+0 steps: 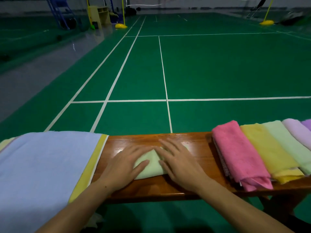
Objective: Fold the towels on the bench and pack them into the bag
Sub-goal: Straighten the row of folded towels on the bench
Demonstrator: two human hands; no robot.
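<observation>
A small folded light green towel [151, 167] lies in the middle of the wooden bench [198, 148]. My left hand [124, 165] presses flat on its left side with straight fingers. My right hand [178, 162] lies flat on its right side, fingers spread. To the right sits a row of folded towels: pink [239, 153], yellow [267, 148], pale green [289, 142] and lilac [297, 132]. On the left a large light blue towel [43, 165] is spread over a yellow one [94, 158]. No bag is in view.
The bench stands on a green badminton court floor [218, 64] with white lines. Yellow net-post bases [121, 26] and a blue frame [58, 12] stand far back. A bench leg [282, 204] shows at lower right.
</observation>
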